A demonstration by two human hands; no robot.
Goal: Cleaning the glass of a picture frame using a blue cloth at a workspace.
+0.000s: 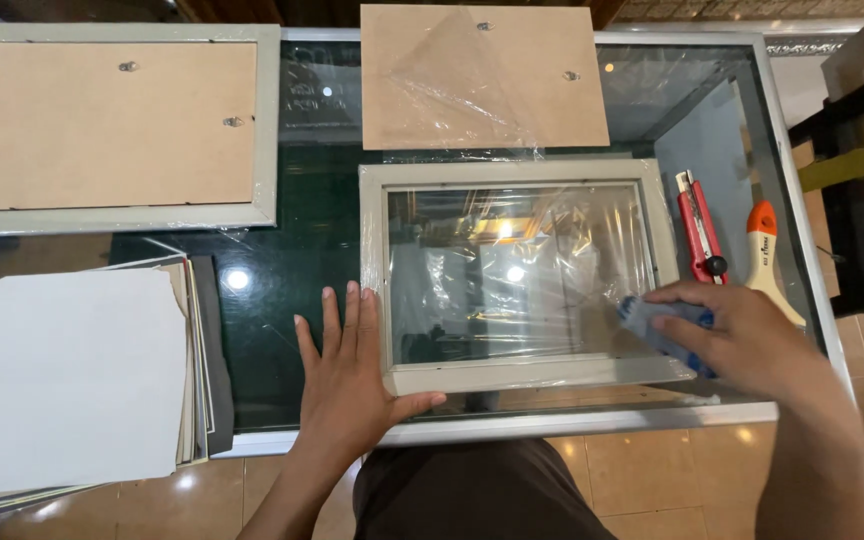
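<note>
Pressing flat, the fingers (337, 325) of the left hand (347, 385) lie spread wide on the glass surface (282, 270), with the thumb hooked along the near left corner of the grey picture frame (522, 375); they hold nothing. The fingers (677, 295) of the right hand (742, 340) are curled narrow around a small blue cloth (667, 330), pinning it against the frame's near right corner, where clear plastic wrap (522, 265) covers the glass pane.

That frame lies flat between the two hands, its long axis running left to right across the surface and its open face turned up. Two frames show in all: the second, a grey frame with its brown backing fitted (107, 125), lies face down at the far left, well apart from both hands. One loose brown backing board (482, 75) sits just beyond the nearer frame, with a crumpled sheet of clear film on it.

Two utility knives lie to the right of the frame, both pointing away from the person: a red one (700, 235) just beside the frame's right rail, and an orange and white one (767, 260) further right, near the right hand. One stack of mat boards and white paper (72, 370) rests at the near left, overhanging the surface edge, just left of the left hand.
</note>
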